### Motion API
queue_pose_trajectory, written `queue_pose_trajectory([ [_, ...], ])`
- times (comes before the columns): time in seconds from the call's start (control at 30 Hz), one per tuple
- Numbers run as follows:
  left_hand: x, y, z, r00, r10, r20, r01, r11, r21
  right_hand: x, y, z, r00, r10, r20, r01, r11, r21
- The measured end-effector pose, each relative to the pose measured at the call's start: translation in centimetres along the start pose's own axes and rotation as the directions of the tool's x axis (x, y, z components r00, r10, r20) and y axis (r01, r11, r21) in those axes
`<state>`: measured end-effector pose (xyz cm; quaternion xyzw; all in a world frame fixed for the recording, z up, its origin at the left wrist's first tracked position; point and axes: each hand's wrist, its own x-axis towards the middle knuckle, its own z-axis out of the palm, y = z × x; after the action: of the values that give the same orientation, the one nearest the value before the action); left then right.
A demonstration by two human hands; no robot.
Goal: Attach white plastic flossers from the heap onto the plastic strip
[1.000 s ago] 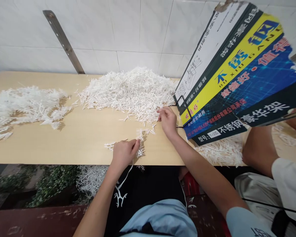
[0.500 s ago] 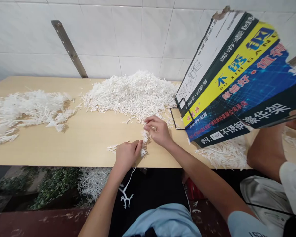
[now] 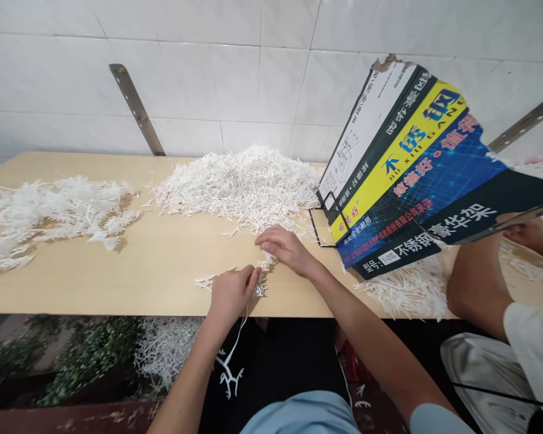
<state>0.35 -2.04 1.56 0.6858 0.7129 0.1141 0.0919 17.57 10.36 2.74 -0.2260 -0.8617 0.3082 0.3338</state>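
My left hand (image 3: 234, 289) is closed near the table's front edge, with thumb and bent forefinger pinching a thin white branched plastic piece (image 3: 259, 289). Below that fist, a white strand trails over the edge to a branched end (image 3: 228, 377) against my black clothing. To its right, my right hand (image 3: 285, 248) is curled over small white bits (image 3: 266, 263), fingers together; whatever is between its fingertips is hidden. A few loose white bits (image 3: 203, 282) lie left of my left hand. Behind both hands rises a big heap of short white plastic pieces (image 3: 239, 187).
Tangled white branched pieces (image 3: 63, 208) cover the left of the wooden table (image 3: 158, 271). A printed cardboard panel (image 3: 411, 175) leans at right, beside a black wire bookend (image 3: 315, 228). Beyond it are another person's arm (image 3: 477, 283) and another white pile (image 3: 407, 286).
The view has shifted slightly, lowering the wall and heap in the picture. My right hand has moved a little left and down, its fingers closer together. My left hand keeps its hold.
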Motion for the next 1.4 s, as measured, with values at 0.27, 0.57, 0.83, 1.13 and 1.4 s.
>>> queue_pose_trajectory([
  [0.27, -0.1, 0.0, 0.2, 0.999, 0.024, 0.021, -0.024, 1.000, 0.016, -0.3, 4.0, -1.3, 0.773, 0.436, -0.460, -0.410, 0.898, 0.161],
  [0.57, -0.2, -1.4, -1.0, 0.997, -0.063, -0.047, 0.009, 0.688, -0.726, -0.3, -0.6, -0.5, 0.972, 0.109, -0.206, -0.072, 0.981, 0.183],
  [0.83, -0.1, -1.7, -0.3, 0.981, -0.161, -0.106, -0.007, 0.522, -0.853, -0.9, -1.9, -1.8, 0.884, 0.231, 0.407, -0.400, 0.825, 0.400],
  [1.13, -0.2, -1.4, -0.6, 0.995, -0.103, 0.001, 0.062, 0.588, -0.806, -0.4, -1.2, -0.3, 0.926, 0.371, -0.074, -0.360, 0.924, 0.127],
  [1.4, -0.2, -1.1, -1.3, 0.998, -0.023, 0.051, 0.052, 0.715, -0.697, -0.1, -2.3, 0.9, 0.979, 0.052, 0.195, -0.164, 0.771, 0.616],
])
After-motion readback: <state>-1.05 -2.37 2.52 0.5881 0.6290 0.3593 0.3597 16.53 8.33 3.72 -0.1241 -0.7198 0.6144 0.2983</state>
